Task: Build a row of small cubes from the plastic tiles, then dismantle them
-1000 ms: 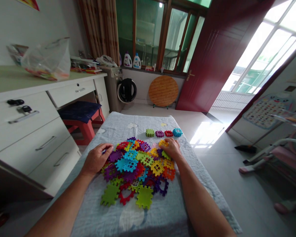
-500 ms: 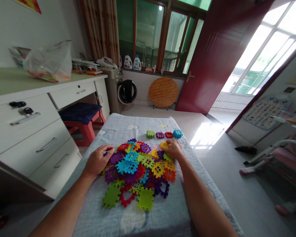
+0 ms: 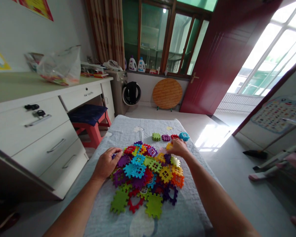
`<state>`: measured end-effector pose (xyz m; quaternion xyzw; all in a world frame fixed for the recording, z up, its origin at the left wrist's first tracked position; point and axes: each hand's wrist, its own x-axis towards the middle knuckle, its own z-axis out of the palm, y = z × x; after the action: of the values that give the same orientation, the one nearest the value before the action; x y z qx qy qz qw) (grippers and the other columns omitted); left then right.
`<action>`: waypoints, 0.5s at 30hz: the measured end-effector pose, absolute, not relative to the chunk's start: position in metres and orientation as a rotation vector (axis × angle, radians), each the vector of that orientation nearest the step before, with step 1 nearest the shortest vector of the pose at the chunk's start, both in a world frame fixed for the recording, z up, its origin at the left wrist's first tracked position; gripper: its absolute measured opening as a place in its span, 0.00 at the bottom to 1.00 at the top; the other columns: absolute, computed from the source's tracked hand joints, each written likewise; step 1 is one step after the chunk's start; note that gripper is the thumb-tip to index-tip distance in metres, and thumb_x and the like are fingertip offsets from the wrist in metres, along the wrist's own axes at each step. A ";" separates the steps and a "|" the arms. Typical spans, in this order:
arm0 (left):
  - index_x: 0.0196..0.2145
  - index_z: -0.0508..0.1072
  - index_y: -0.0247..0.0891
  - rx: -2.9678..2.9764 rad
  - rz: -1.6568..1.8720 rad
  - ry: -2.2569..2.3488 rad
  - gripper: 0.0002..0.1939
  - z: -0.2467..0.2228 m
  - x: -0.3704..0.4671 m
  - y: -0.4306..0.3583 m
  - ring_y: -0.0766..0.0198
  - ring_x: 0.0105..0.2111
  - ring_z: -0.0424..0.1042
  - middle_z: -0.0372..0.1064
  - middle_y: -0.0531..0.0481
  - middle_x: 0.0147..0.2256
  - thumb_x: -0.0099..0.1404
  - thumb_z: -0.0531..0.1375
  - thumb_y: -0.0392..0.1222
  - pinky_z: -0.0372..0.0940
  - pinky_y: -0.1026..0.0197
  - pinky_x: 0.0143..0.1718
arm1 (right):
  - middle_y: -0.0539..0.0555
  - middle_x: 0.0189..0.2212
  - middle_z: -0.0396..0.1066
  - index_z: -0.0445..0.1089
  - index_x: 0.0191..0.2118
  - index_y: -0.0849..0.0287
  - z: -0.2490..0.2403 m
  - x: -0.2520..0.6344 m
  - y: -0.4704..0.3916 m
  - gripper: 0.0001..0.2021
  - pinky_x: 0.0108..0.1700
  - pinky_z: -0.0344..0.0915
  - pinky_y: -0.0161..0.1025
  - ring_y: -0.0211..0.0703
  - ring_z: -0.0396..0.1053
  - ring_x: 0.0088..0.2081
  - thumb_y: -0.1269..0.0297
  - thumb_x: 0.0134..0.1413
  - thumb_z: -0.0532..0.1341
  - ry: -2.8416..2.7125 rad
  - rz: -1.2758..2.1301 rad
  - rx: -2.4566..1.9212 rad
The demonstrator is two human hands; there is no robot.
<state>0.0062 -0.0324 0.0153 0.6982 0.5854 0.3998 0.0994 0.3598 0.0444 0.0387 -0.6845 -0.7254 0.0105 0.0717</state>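
From afar I'm watching the right hand [image 3: 179, 147] pinching a yellow notched tile [image 3: 169, 147] near the block row [image 3: 166, 138], favouring a light edge grip, the left hand [image 3: 106, 163] curling, grip unclear, at the pile's [image 3: 135, 170] left edge.

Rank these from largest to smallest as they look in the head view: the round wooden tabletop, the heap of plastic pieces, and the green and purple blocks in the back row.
1. Heap of plastic pieces
2. Round wooden tabletop, though farther from the camera
3. Green block and purple block: too alike to rank
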 end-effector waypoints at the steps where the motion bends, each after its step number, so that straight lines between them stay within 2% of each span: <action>1: 0.36 0.73 0.40 2.072 1.182 1.724 0.16 0.015 0.006 -0.032 0.58 0.42 0.73 0.75 0.46 0.39 0.64 0.52 0.52 0.65 0.59 0.47 | 0.58 0.40 0.71 0.73 0.39 0.58 0.042 0.356 0.046 0.22 0.42 0.55 0.43 0.53 0.63 0.44 0.53 0.35 0.67 -2.161 0.034 -2.025; 6: 0.37 0.74 0.40 2.083 1.169 1.705 0.16 0.017 0.006 -0.032 0.57 0.42 0.73 0.75 0.47 0.39 0.65 0.52 0.53 0.65 0.59 0.47 | 0.55 0.43 0.67 0.70 0.47 0.55 0.061 0.317 0.068 0.24 0.46 0.52 0.43 0.50 0.59 0.46 0.57 0.39 0.65 -2.247 0.047 -1.720; 15: 0.36 0.74 0.41 2.056 1.176 1.725 0.15 0.018 0.001 -0.031 0.57 0.42 0.73 0.75 0.47 0.39 0.65 0.52 0.52 0.66 0.58 0.47 | 0.57 0.49 0.63 0.69 0.50 0.53 0.054 0.243 0.120 0.28 0.52 0.50 0.51 0.56 0.55 0.50 0.55 0.38 0.66 -2.560 0.055 -1.651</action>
<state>0.0007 -0.0310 0.0181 0.6977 0.5856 0.3990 0.1056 0.2433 0.1204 0.0538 -0.5412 -0.8394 0.0181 0.0474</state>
